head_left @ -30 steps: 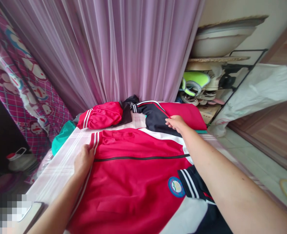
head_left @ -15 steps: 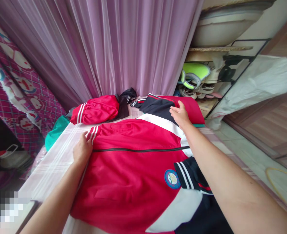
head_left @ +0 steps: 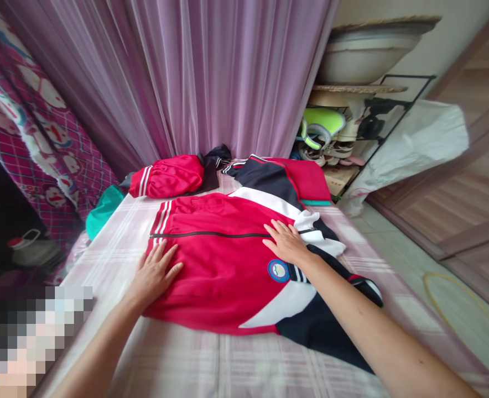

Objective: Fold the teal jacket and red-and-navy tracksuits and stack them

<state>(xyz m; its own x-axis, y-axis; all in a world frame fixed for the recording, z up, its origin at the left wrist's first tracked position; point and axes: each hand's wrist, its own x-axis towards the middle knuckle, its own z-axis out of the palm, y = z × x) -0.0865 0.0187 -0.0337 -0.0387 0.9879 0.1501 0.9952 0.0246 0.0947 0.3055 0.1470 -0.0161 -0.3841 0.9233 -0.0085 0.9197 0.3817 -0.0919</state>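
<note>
A red, white and navy zip jacket (head_left: 228, 260) lies spread on a pale pink checked cloth (head_left: 211, 365). My left hand (head_left: 155, 272) rests flat and open on the jacket's lower left part, fingers spread. My right hand (head_left: 285, 243) lies flat and open on the chest, just above a round blue badge (head_left: 277, 270) and beside the black zip line. Neither hand holds anything.
Behind the jacket lie a bunched red garment with white stripes (head_left: 167, 176), a black piece of clothing (head_left: 215, 160) and a folded red garment (head_left: 311, 179). A purple curtain (head_left: 211, 72) hangs at the back. A rack of shoes (head_left: 331, 143) and a white sack (head_left: 410, 149) stand at the right.
My right hand left the far sleeve and came down flat on the jacket's chest. My left hand moved from the hem edge onto the red front and spread open.
</note>
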